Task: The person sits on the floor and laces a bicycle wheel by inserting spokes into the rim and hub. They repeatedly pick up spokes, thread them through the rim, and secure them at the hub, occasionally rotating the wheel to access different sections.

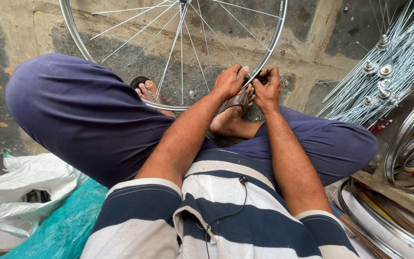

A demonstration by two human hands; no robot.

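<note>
Both hands [249,84] pinch wheel rim [270,45] — fingers [264,76] clamped on rim edge.

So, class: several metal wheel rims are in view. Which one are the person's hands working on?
The spoked wheel rim standing upright before the feet: the left hand and right hand both grip its lower edge. The bare rims at right lie untouched.

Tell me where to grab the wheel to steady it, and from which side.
Take the wheel by its rim on the bare left arc, coming from outside the hoop. The rim there is smooth and free, while spokes fill the inside, and both the left hand and the right hand already crowd the lower right edge. The bottom arc sits near the feet, so the grip fits worse there.
</note>
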